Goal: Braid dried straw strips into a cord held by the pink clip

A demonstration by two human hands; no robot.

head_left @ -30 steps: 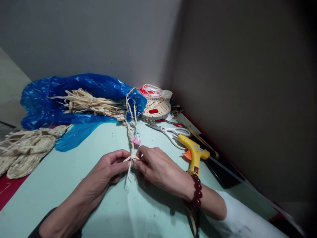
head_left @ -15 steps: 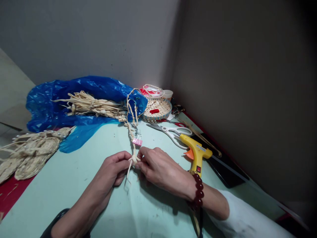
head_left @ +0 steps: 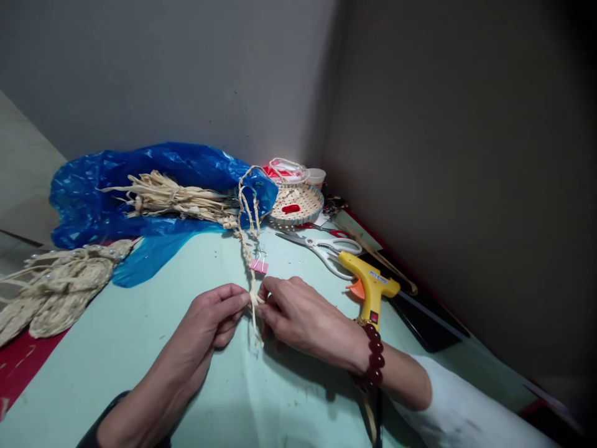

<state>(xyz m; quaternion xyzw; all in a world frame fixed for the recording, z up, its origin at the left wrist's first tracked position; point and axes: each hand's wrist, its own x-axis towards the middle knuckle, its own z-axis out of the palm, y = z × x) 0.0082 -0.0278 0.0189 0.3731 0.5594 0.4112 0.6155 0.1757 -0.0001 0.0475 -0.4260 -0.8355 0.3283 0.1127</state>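
A braided straw cord (head_left: 247, 249) runs from the blue bag down the pale green table (head_left: 140, 348) to my hands, with a pink binder clip (head_left: 258, 266) on it. My left hand (head_left: 215, 317) and my right hand (head_left: 298, 314) meet at the cord's near end, fingertips pinched on its loose straw strands (head_left: 255, 311). A dark red bead bracelet (head_left: 373, 358) circles my right wrist.
A blue plastic bag (head_left: 153, 186) holds a bundle of straw strips (head_left: 172, 199). Woven straw pieces (head_left: 51, 289) lie at the left. White-handled scissors (head_left: 321, 247), a yellow glue gun (head_left: 370, 289) and a round woven tray (head_left: 296, 204) sit near the corner wall.
The view shifted slightly. My fingers worked the strands at the cord's end; the loose tails now hang more to the right, under my right fingertips.
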